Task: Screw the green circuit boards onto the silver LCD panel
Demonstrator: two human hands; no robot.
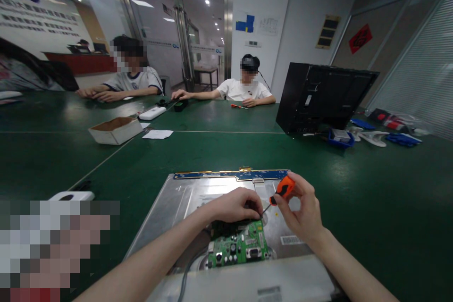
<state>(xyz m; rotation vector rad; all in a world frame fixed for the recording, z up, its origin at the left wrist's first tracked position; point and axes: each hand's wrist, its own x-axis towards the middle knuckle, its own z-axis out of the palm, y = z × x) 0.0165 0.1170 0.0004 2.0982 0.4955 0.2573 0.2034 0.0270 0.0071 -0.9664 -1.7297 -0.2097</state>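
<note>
A metal display panel [159, 219] lies flat in front of me, with a blue circuit strip [219, 176] along its far edge. On it sits a green circuit board [239, 245] with ports and small components. My right hand [306, 207] grips the orange and black handle of a screwdriver [285, 186], tilted so its shaft points down left to the board's far right corner. My left hand [239, 205] rests over the board's far edge, fingers curled close to the screwdriver's tip. Whatever those fingers may hold is hidden.
A black monitor housing [325, 96] stands at the back right, near a blue tray [340, 139] and gloves [403, 139]. An open cardboard box [115, 131] and paper [157, 134] lie left of centre. Two people sit across the green table [212, 148]. A grey cable [186, 273] runs beside the board.
</note>
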